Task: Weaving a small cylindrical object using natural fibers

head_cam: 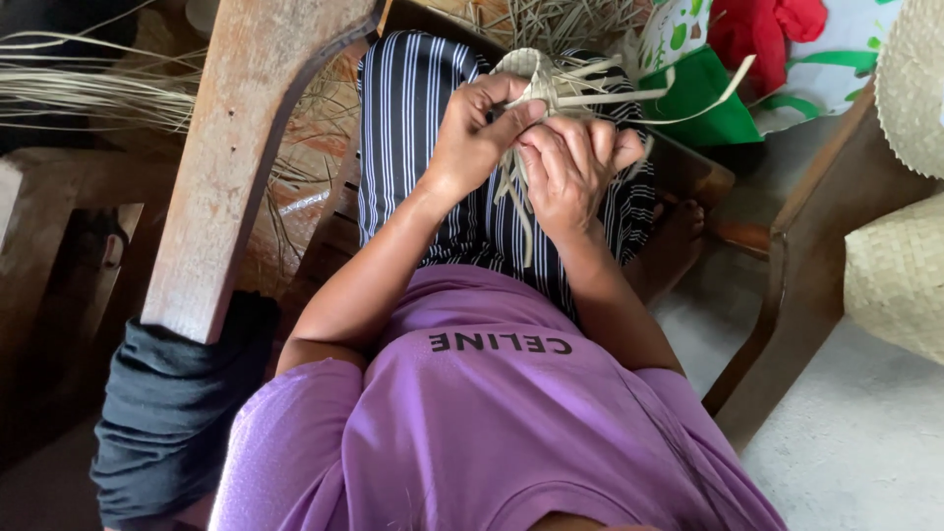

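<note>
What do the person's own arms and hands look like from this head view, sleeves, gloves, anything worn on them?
Both arms are bare from the short purple sleeves of a T-shirt down to the fingers. The left hand and right hand wear no gloves. No rings, watch or bracelets show on the fingers or wrists in view. The shirt has dark lettering on the chest.

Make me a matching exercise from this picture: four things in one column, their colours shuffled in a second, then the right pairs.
Things:
1. shirt
2. woven strip piece held by the left hand and right hand
3. bag
4. cloth at the top

Colours:
A. green
B. red
C. purple
D. pale straw

Pairs: 1-C, 2-D, 3-A, 4-B
</note>
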